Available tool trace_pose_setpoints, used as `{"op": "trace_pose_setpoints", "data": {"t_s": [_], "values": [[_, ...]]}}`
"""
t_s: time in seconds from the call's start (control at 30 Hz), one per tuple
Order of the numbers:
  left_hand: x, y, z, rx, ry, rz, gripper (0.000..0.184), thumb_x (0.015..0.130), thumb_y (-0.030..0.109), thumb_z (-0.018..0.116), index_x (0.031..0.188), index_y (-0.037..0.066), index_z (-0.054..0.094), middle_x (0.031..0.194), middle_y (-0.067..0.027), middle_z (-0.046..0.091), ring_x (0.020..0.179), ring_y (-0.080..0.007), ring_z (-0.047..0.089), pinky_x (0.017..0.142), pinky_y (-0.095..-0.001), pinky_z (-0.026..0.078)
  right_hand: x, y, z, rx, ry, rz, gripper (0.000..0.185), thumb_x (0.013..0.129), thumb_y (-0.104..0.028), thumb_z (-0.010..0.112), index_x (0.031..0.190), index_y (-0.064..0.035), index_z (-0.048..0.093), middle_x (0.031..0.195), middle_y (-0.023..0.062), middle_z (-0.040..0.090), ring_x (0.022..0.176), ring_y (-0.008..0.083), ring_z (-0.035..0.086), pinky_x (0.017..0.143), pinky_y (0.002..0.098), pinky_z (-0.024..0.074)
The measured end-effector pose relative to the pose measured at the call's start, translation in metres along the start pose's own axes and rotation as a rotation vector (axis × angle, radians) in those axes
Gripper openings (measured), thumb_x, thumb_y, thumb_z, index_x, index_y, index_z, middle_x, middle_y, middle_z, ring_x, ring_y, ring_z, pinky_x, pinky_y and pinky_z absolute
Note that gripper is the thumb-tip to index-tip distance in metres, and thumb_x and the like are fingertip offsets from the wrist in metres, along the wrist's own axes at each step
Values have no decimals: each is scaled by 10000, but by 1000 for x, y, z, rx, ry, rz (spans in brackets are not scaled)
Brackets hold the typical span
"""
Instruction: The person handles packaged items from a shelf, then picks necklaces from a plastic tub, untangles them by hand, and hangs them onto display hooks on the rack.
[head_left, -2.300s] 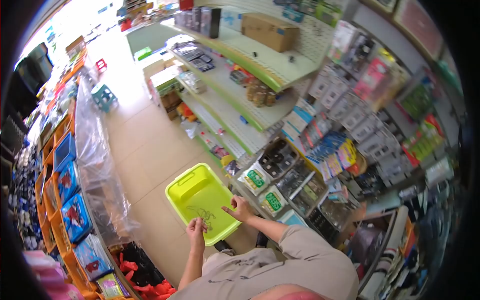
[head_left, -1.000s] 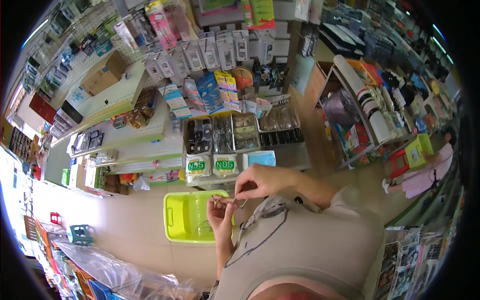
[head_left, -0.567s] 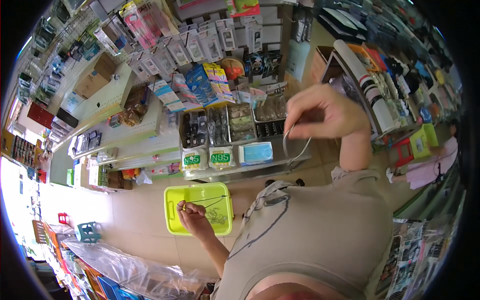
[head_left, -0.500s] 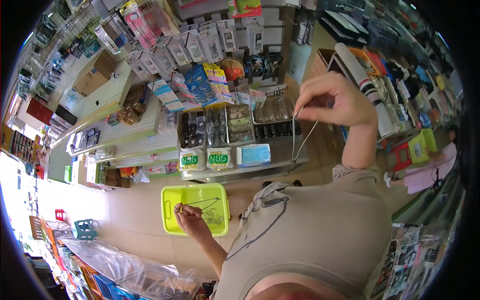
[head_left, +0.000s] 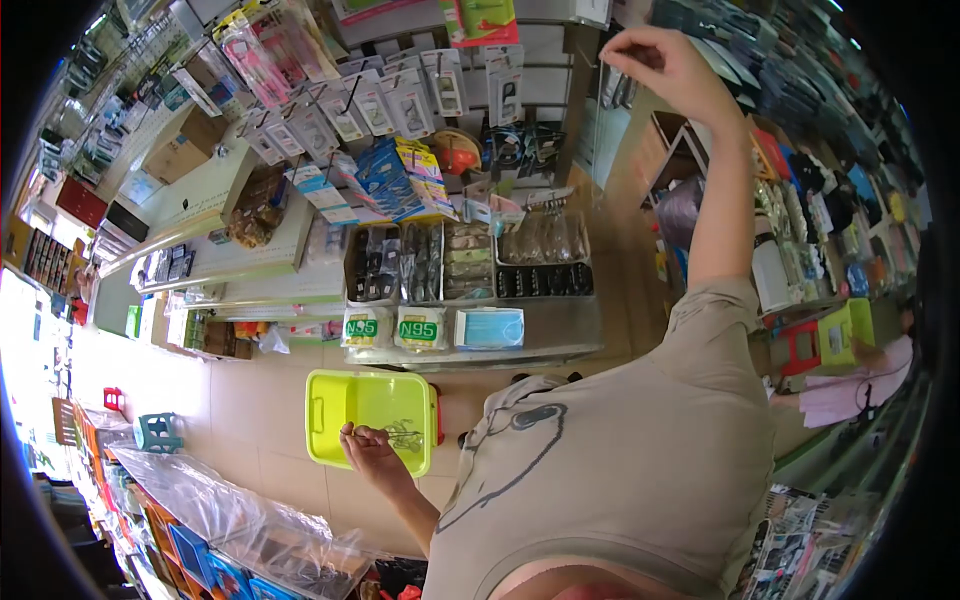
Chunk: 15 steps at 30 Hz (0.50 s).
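My right hand (head_left: 675, 75) is raised high at the right, beside the rack's edge. Its thumb and fingertips are pinched together; the thing between them is too thin and blurred to make out. Lower down, my left hand (head_left: 370, 450) is closed over the front of a lime-green plastic basin (head_left: 320, 395). A thin dark strand (head_left: 408, 434) sticks out from its fingers to the right. Inside the basin lies a tangle of thin pale wire-like loops (head_left: 404, 447), partly hidden by the hand.
A display table ahead carries a blue box (head_left: 490, 328), white N95 packs (head_left: 420, 328) and trays of small packed goods (head_left: 470, 262). Hanging blister packs (head_left: 405, 105) line the rack above. Plastic sheeting (head_left: 230, 515) covers goods at lower left. A person in pink (head_left: 850, 385) is at far right.
My right hand has risen and moved up towards the rack; the thin bent strand that hung from it no longer shows clearly. My left hand stays over the basin, its strand now showing shorter.
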<state>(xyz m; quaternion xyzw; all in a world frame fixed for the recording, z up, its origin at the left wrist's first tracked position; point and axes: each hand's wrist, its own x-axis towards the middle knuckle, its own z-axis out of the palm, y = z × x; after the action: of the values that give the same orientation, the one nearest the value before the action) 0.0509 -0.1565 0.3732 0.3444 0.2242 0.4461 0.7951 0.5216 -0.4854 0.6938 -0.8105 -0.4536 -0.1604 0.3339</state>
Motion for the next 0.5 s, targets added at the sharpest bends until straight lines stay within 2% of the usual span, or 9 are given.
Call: {"op": "trace_pose_setpoints", "data": {"t_s": [0.07,0.13,0.2,0.23,0.33,0.37,0.5], "values": [[-5,-4,7,-5,46,10,210,1081,237,517,1214,81,564,919,-2,592,828,-76,526,747,-231,434,16,26,1,-32,-14,17,216,999,-186,683,1066,18,705,907,-14,689,883,54,640,804,248,507],[-10,-9,18,-15,117,20,207,1081,234,517,1211,80,568,919,-4,593,826,-78,525,748,-234,434,27,47,1,-105,-9,69,244,995,-213,688,1094,8,713,864,3,691,798,82,655,742,267,520],[-14,-16,14,14,73,30,213,1079,232,519,1215,76,567,917,-7,592,826,-81,526,748,-239,435,36,77,7,-98,5,91,258,993,-225,691,1110,3,718,851,9,690,752,98,661,709,282,526],[-16,-21,14,29,50,31,215,1079,232,521,1217,73,567,916,-8,591,826,-82,526,748,-241,435,39,87,11,-83,28,101,252,982,-221,698,1098,1,734,858,46,723,717,134,687,685,301,537],[-27,-32,26,31,111,27,216,1077,231,523,1217,71,566,910,-11,589,829,-84,526,748,-245,434,39,109,23,-310,84,96,247,961,-218,715,1064,4,749,892,95,757,765,172,731,695,312,551],[-30,-33,31,39,118,29,215,1077,230,521,1217,72,566,913,-12,588,832,-84,527,747,-244,434,40,118,33,-286,194,-28,233,932,-266,722,1073,-85,765,885,117,762,788,242,744,707,360,559],[-40,-46,44,71,133,21,207,1077,224,512,1217,81,566,927,-14,585,843,-85,531,746,-245,433,35,129,55,-391,337,-7,252,934,-295,728,1024,-63,766,887,101,765,803,236,747,728,361,571]]}}
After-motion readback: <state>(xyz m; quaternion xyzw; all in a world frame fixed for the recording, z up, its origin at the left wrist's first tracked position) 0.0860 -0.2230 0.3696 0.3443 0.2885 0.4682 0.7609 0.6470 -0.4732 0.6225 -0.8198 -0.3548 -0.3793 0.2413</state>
